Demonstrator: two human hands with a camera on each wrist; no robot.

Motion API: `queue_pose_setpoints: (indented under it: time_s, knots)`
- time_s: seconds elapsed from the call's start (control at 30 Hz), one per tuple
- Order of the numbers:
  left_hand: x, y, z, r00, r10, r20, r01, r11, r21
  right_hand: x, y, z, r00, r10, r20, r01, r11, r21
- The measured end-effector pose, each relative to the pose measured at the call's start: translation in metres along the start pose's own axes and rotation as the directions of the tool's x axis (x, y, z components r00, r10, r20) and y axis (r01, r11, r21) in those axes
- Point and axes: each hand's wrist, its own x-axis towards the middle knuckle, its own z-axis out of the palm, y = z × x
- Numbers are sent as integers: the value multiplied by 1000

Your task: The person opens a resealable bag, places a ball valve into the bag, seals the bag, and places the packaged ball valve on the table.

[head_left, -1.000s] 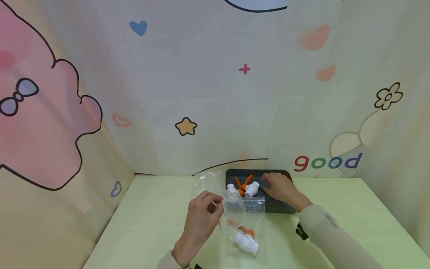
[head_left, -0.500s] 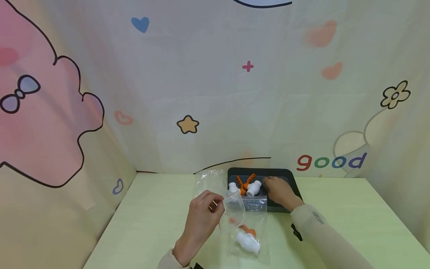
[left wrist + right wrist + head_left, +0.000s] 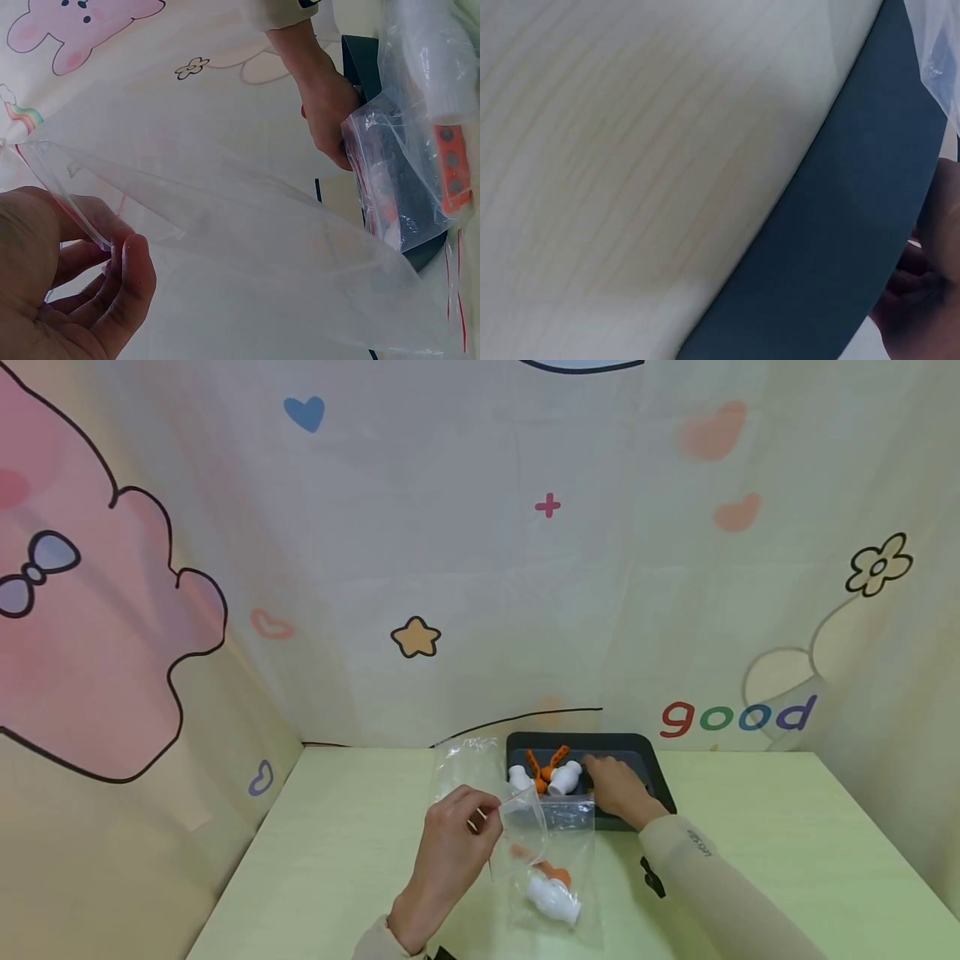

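Note:
My left hand (image 3: 456, 837) pinches the top edge of a clear zip bag (image 3: 247, 255), which hangs limp with its mouth partly spread. My right hand (image 3: 618, 787) reaches down into the dark tray (image 3: 642, 748), right beside a white bulbous plastic piece (image 3: 566, 778). Its fingers are bent, but their tips are hidden, and I cannot tell whether they hold anything. Orange pieces with perforated strips (image 3: 558, 755) and another white piece (image 3: 517, 777) lie at the tray's left. Nearer me, a filled zip bag (image 3: 585, 852) contains a white piece (image 3: 553, 900) and an orange one (image 3: 557, 872).
Another clear bag (image 3: 465, 760) lies flat left of the tray at the back. The pale green table (image 3: 352, 827) ends at a printed curtain (image 3: 480, 568) behind the tray. The filled bag's top overlaps the tray's front edge in the head view.
My right hand has shifted slightly left and down within the tray, its sleeve following. The left hand keeps its pinch on the bag almost in place. The head view has shifted a little.

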Motion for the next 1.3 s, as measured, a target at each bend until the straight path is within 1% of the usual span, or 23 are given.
queue_pose_setpoints:
  time_s: [0.13,0.33,0.43,0.63,0.87,1.13,1.3]
  knots:
    - [-1,0,1,1000,2,-4,-2,1000,7,-3,0,0,1000,4,-8,-4,999,-46]
    - [-1,0,3,1000,-3,-6,3,1000,8,-8,-2,-4,997,-59,-51,51,987,-151]
    - [-2,0,3,1000,-3,-3,3,1000,0,-10,-1,-11,996,-67,-59,57,984,-171]
    - [-2,4,1,1000,-26,17,26,1000,0,-12,0,-29,998,-35,-61,29,995,-98]
    - [-1,4,1,1000,0,-3,0,1000,-9,-18,7,-50,997,-32,-76,29,999,-39]
    - [-1,6,2,1000,3,-8,-3,1000,-5,-33,21,-73,994,12,-108,-6,999,51]
    - [-1,7,4,1000,7,-3,-7,1000,-27,-44,25,-84,989,5,-148,14,992,126]
